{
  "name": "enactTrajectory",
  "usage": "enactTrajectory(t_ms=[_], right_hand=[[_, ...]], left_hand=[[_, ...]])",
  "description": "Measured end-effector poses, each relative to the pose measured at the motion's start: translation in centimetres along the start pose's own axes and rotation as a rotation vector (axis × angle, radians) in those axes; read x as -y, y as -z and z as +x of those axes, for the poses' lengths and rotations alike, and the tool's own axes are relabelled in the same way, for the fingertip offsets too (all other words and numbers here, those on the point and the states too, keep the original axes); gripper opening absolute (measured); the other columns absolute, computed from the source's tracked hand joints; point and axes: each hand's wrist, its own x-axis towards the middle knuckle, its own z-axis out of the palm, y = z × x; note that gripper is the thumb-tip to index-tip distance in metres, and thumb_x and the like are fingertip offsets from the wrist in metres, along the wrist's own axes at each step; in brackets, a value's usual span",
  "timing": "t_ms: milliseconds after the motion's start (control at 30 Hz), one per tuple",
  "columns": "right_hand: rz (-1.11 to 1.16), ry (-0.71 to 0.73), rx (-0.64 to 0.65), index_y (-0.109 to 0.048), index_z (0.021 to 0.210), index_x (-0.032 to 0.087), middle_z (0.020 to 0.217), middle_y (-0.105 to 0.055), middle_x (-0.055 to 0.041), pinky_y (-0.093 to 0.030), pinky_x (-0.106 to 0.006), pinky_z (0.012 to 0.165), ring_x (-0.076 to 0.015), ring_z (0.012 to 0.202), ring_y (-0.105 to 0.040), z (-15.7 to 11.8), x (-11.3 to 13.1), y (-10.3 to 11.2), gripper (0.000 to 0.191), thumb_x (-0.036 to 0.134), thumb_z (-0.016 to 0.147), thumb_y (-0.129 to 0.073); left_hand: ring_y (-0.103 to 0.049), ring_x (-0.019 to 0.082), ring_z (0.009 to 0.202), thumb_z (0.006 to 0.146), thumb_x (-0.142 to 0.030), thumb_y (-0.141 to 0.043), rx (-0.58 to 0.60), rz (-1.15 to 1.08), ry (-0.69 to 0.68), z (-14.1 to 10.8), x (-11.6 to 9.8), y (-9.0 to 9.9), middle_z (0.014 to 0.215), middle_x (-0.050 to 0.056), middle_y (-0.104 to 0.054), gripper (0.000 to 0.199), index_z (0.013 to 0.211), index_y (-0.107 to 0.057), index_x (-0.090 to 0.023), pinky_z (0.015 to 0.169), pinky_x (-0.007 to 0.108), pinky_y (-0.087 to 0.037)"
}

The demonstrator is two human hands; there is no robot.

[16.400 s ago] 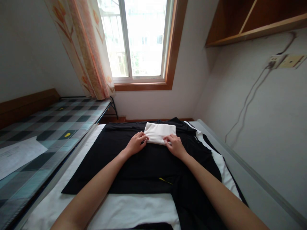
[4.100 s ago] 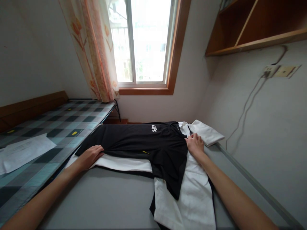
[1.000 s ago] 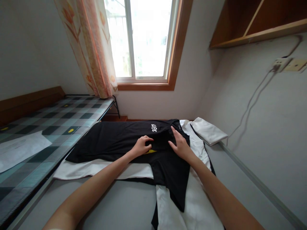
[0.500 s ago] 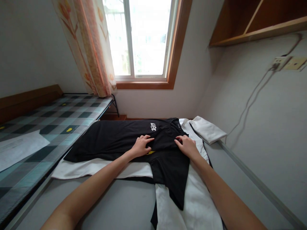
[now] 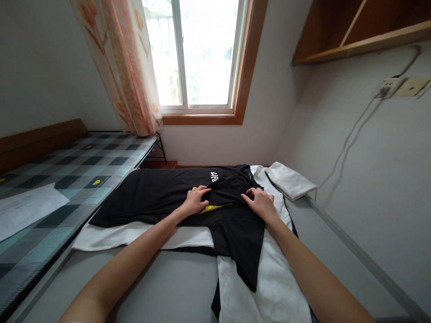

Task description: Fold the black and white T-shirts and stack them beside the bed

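Note:
A black T-shirt (image 5: 161,193) with white lettering lies sideways on top of a white garment (image 5: 279,269) with black edging. My left hand (image 5: 196,200) has its fingers closed on the shirt's chest fabric, beside a strip of yellow print (image 5: 213,208). Nearer the collar, my right hand (image 5: 259,204) curls thumb and fingers onto the same shirt. Between both hands the black cloth is bunched into a raised fold that partly covers the lettering. One short black sleeve points toward me over the white garment. My fingertips are partly hidden in the dark cloth.
Under the clothes is a grey surface (image 5: 161,287) with a raised rail (image 5: 357,260) on the right. To the left stands a bed with a checked cover (image 5: 111,161) and a paper sheet (image 5: 30,208). A wooden shelf (image 5: 370,40) and a plugged-in cable (image 5: 350,130) are on the right wall.
My left hand has shifted slightly left and its fingers have closed on the cloth. The fabric between the hands has risen into a fold, and more yellow print shows.

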Motion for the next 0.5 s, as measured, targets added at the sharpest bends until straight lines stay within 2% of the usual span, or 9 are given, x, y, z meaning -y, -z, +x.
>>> enactTrajectory(t_ms=[133, 333, 500], right_hand=[[0.015, -0.036, 0.034, -0.066, 0.088, 0.021, 0.098, -0.068, -0.0081, -0.035, -0.039, 0.081, -0.0256, 0.094, -0.061, 0.1, 0.0, 0.2, 0.03, 0.046, 0.088, -0.051], [-0.07, -0.096, 0.027, -0.068, 0.079, 0.02, 0.093, -0.069, -0.0125, -0.035, -0.041, 0.079, -0.0303, 0.093, -0.06, 0.3, -0.7, 0.6, 0.041, 0.058, 0.083, -0.052], [0.148, -0.039, -0.035, -0.064, 0.085, 0.022, 0.092, -0.071, -0.0058, -0.034, -0.037, 0.078, -0.025, 0.091, -0.062, 1.0, -1.6, 0.3, 0.027, 0.046, 0.086, -0.052]], left_hand=[[-0.051, 0.029, 0.111, 0.073, -0.018, -0.057, 0.009, 0.002, -0.006, 0.0, 0.1, 0.0, 0.134, 0.006, -0.056, 0.054, 0.126, -0.061, -0.026, 0.097, 0.046, -0.038], [-0.051, 0.027, 0.111, 0.072, -0.017, -0.057, -0.007, -0.004, -0.008, 0.0, 0.2, -0.2, 0.134, 0.004, -0.057, 0.055, 0.126, -0.062, -0.028, 0.096, 0.044, -0.038], [-0.051, 0.028, 0.112, 0.072, -0.018, -0.058, -0.025, -0.007, -0.008, 0.0, 0.3, -0.4, 0.134, 0.005, -0.056, 0.055, 0.126, -0.061, -0.026, 0.096, 0.043, -0.038]])
